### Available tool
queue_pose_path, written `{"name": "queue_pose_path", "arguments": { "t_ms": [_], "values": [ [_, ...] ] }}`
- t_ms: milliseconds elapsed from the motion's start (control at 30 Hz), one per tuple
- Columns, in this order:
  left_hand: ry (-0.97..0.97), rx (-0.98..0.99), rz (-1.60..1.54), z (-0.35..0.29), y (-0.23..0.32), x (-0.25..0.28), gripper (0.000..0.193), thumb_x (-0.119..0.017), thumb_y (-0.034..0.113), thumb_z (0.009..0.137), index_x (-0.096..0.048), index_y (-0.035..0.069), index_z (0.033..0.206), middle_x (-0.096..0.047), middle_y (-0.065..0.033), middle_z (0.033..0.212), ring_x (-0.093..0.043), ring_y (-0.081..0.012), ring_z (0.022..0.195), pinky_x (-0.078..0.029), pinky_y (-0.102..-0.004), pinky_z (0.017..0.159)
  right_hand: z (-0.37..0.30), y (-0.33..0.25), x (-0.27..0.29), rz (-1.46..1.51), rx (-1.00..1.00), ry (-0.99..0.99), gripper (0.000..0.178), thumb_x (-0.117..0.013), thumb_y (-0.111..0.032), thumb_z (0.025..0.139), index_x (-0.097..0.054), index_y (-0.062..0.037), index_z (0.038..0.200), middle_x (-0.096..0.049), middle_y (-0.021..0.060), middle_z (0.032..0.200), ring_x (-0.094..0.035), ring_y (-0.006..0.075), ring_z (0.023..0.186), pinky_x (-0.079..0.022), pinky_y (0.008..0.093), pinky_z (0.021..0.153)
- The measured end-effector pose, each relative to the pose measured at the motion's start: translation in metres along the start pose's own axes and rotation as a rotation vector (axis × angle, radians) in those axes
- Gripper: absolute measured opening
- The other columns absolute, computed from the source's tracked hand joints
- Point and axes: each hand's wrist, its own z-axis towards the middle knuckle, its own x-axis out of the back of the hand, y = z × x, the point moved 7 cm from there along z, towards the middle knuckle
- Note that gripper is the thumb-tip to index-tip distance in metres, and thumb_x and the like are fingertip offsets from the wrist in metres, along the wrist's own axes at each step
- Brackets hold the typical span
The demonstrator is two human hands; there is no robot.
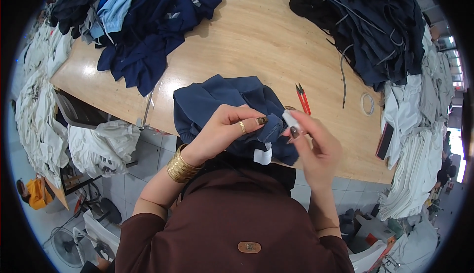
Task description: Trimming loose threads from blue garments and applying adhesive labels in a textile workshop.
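A broad wooden table (256, 41) fills the upper part of the view, its near edge running across the middle. A large heap of dark navy and black garments with loose cords (365, 21) is piled on its far right corner, and a second heap of navy and pale blue clothing (148, 21) is spread over its far left. Stacks of white and grey fabric (419, 139) are seen off the table's right edge, and more white cloth (37, 105) is banked along the left, over a tiled floor.

At the near edge of the table, directly in front of the person, a bunched navy garment (222, 97) is lying, partly draped over the edge. It is gripped by the left hand (224, 127), whose thumb and fingers are closed in a pinch on a stitched hem; a ring and gold bangles (180, 167) are worn on that hand and wrist. The right hand (316, 142) is held just beside it, thumb and forefinger pressed together on a small white tag (290, 120), the other fingers loosely curled. A second white label (263, 155) is seen hanging from the garment below the hands.

Red thread snips (302, 98) are lying on the table just behind the garment. A roll of clear tape (367, 104) is resting further right, and a thin dark cord (343, 78) lies between them.
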Motion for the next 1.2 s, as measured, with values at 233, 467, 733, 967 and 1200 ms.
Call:
{"name": "queue_pose_path", "arguments": {
  "t_ms": [233, 467, 733, 967, 1200],
  "values": [
    [0.026, -0.038, 0.099, 0.004, -0.001, -0.002, 0.019, -0.056, 0.004, 0.087, -0.065, -0.007, 0.099, -0.058, -0.0030, 0.084, -0.048, -0.0074, 0.078, -0.039, -0.0208, 0.070, -0.004, 0.004, -0.013, 0.033, -0.112, -0.053, 0.057, -0.061, 0.007, 0.080, -0.041, -0.0045, 0.132, -0.062, 0.0015, 0.071, -0.056, 0.0057, 0.064, -0.044, 0.0187, 0.062],
    [0.044, -0.080, 0.185, 0.004, 0.002, -0.004, 0.020, -0.054, 0.005, 0.088, -0.064, -0.007, 0.100, -0.058, -0.0020, 0.080, -0.046, -0.0071, 0.076, -0.038, -0.0213, 0.069, -0.004, 0.013, -0.014, -0.006, -0.158, 0.021, 0.041, -0.063, 0.003, 0.080, -0.044, -0.0050, 0.115, -0.060, 0.0009, 0.066, -0.052, 0.0043, 0.057, -0.040, 0.0183, 0.053],
    [0.040, -0.016, 0.106, 0.005, -0.005, -0.007, 0.026, -0.060, 0.013, 0.088, -0.062, -0.004, 0.107, -0.062, -0.0040, 0.089, -0.053, -0.0066, 0.078, -0.044, -0.0226, 0.071, 0.002, 0.014, -0.013, -0.137, -0.158, 0.026, 0.039, -0.062, 0.003, 0.081, -0.045, -0.0060, 0.114, -0.057, 0.0008, 0.065, -0.050, 0.0039, 0.055, -0.038, 0.0186, 0.051],
    [-0.084, 0.062, 0.042, 0.006, -0.016, -0.010, 0.034, -0.058, 0.005, 0.086, -0.058, -0.001, 0.119, -0.059, 0.0009, 0.100, -0.051, -0.0019, 0.080, -0.040, -0.0160, 0.072, 0.003, 0.014, -0.005, -0.110, -0.089, 0.038, 0.037, -0.057, 0.007, 0.081, -0.045, -0.0050, 0.114, -0.058, 0.0026, 0.068, -0.052, 0.0061, 0.058, -0.041, 0.0198, 0.054],
    [-0.108, 0.078, -0.127, 0.008, -0.020, -0.011, 0.047, -0.057, -0.004, 0.079, -0.052, -0.002, 0.126, -0.059, -0.0012, 0.104, -0.054, -0.0034, 0.086, -0.042, -0.0174, 0.076, 0.003, 0.008, -0.007, -0.150, 0.003, 0.001, 0.036, -0.055, 0.009, 0.080, -0.045, -0.0040, 0.112, -0.057, 0.0031, 0.068, -0.054, 0.0081, 0.060, -0.043, 0.0220, 0.056]
  ]
}}
